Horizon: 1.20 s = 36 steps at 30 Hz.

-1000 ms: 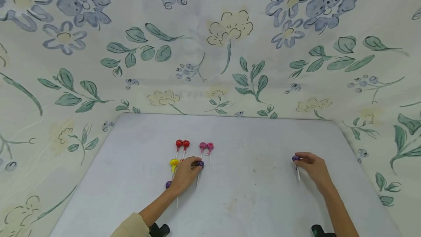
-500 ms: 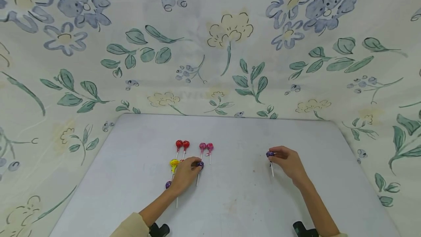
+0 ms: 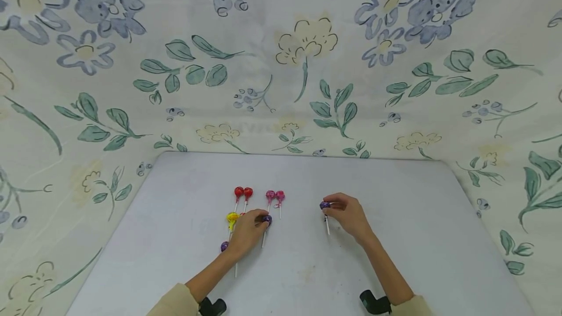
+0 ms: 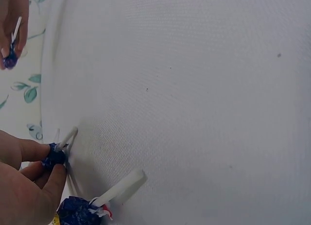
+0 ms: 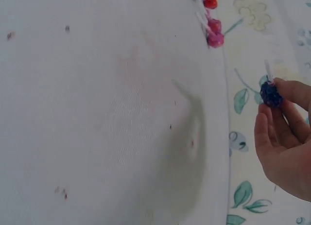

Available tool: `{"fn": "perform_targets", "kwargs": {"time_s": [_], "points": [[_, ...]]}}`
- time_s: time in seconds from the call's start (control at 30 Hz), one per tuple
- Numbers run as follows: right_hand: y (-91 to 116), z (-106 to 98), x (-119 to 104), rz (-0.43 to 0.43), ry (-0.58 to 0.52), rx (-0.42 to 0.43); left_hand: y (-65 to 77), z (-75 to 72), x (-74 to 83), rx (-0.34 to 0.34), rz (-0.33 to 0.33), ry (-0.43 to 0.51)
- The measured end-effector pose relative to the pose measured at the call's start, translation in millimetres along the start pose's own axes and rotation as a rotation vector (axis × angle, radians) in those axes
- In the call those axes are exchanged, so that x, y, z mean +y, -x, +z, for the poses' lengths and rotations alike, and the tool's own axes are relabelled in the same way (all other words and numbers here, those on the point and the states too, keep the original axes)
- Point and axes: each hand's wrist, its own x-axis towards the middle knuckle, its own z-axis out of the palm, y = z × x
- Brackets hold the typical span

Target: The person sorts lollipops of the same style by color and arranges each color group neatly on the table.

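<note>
My left hand (image 3: pixel 247 234) pinches the head of a purple lollipop (image 3: pixel 267 219), its white stick pointing toward me. Close above that lie two pink lollipops (image 3: pixel 270 194), and two red lollipops (image 3: pixel 239 191) sit up and to the left. A yellow lollipop (image 3: pixel 232 217) and another purple lollipop (image 3: pixel 225 246) show at the left side of this hand, which partly hides them. Right of the group, my right hand (image 3: pixel 349 214) holds a further purple lollipop (image 5: pixel 271 94) by its head between thumb and fingers, stick hanging down; its shadow falls on the table in the right wrist view.
The white table (image 3: pixel 417 238) has a few small specks and faint stains. Behind it hangs a cloth (image 3: pixel 263 126) printed with flowers and leaves. Dark wrist devices (image 3: pixel 374 302) sit under both forearms.
My right hand has moved left across the table with its purple lollipop, toward the group. The left hand has stayed in place on its lollipop.
</note>
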Motion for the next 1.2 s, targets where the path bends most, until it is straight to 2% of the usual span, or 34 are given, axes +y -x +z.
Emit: {"fn": "perform_targets", "kwargs": {"time_s": [0.27,0.57,0.73,0.9,1.2], "points": [[-7,33,0,0.012,-0.020,-0.032,2.3,1.9,1.1,0.015,0.001,0.006],[-10,69,0,0.001,0.064,-0.067,4.4,4.3,1.4,0.020,-0.007,-0.013],[-9,87,4,-0.035,0.090,-0.095,4.4,5.6,2.4,0.019,0.001,-0.003],[-11,97,8,-0.051,0.107,-0.115,5.3,7.3,3.2,0.017,-0.005,0.013],[-12,104,11,-0.075,0.156,-0.098,6.0,10.5,3.1,0.021,0.005,0.007]]}}
